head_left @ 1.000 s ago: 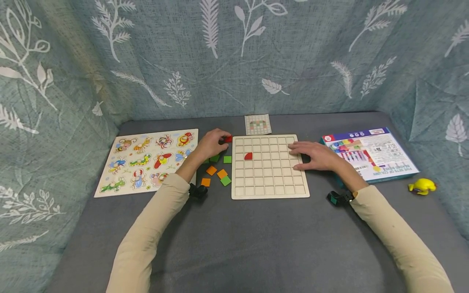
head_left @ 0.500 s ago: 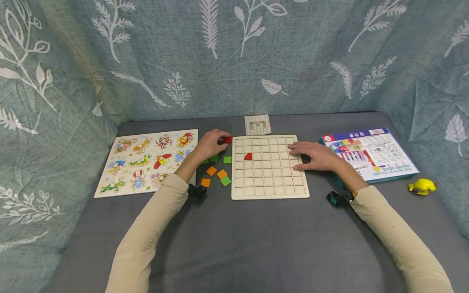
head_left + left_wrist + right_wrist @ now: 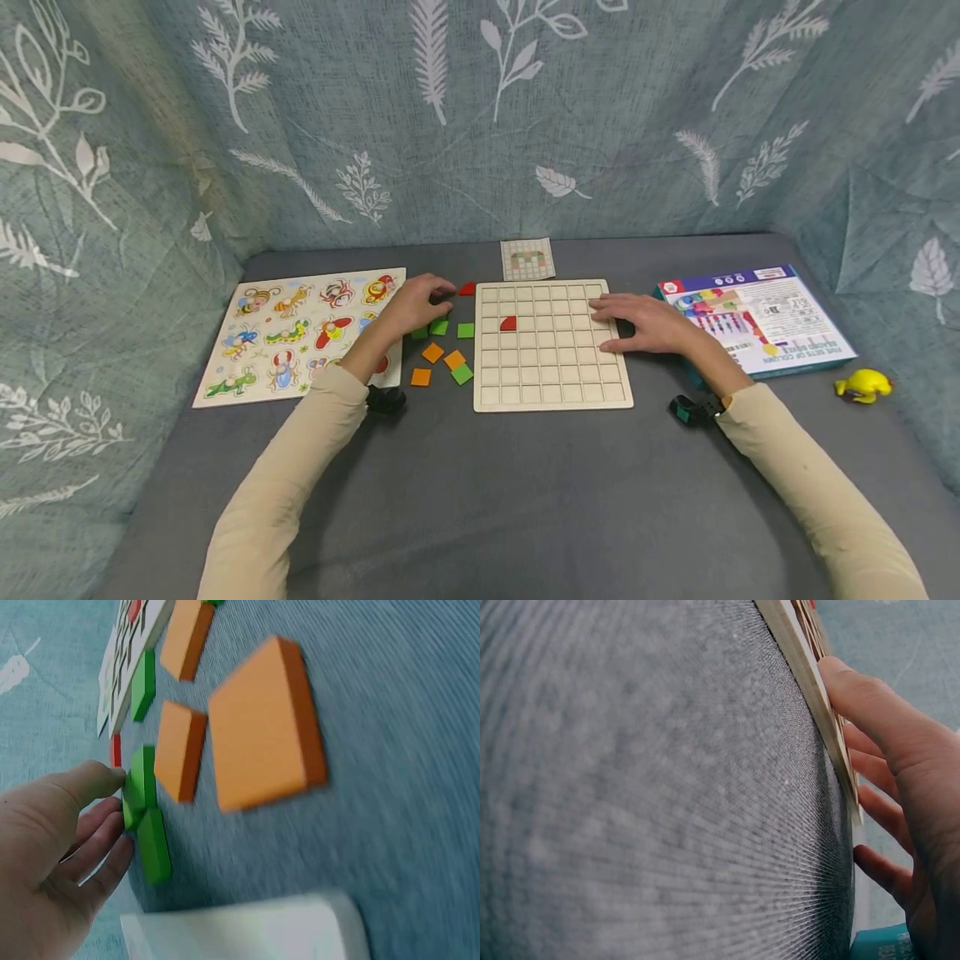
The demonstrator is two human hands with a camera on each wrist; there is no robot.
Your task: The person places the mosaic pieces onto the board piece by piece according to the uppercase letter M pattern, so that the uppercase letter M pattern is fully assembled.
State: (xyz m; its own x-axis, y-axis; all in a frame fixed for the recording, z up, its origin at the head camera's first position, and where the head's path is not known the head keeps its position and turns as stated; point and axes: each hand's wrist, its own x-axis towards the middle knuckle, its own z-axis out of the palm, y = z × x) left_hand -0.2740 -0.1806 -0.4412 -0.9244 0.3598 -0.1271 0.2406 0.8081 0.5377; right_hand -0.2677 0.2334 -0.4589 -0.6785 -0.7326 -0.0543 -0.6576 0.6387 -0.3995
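In the head view, my left hand (image 3: 411, 308) hovers over the green square tiles (image 3: 438, 327), its fingers loosely bent. The left wrist view shows thumb and fingers apart, with nothing seen between them and green tiles (image 3: 155, 847) just beyond. A red quarter-circle tile (image 3: 467, 288) lies past the fingertips, by the board's upper left corner. My right hand (image 3: 645, 323) rests its spread fingers and thumb on the right edge of the wooden grid board (image 3: 555, 375). One red quarter-circle tile (image 3: 508, 323) sits in a cell at the board's left.
Orange square tiles (image 3: 432, 352) lie left of the board among green ones. Behind it is a small pattern card (image 3: 527, 260). An insect puzzle board (image 3: 258, 354) is at left; a printed box (image 3: 757, 321) and yellow toy (image 3: 865, 385) are at right.
My left hand has drawn back leftward and slightly toward me from the loose red tile, which now shows more fully. My right hand has stayed on the board's edge.
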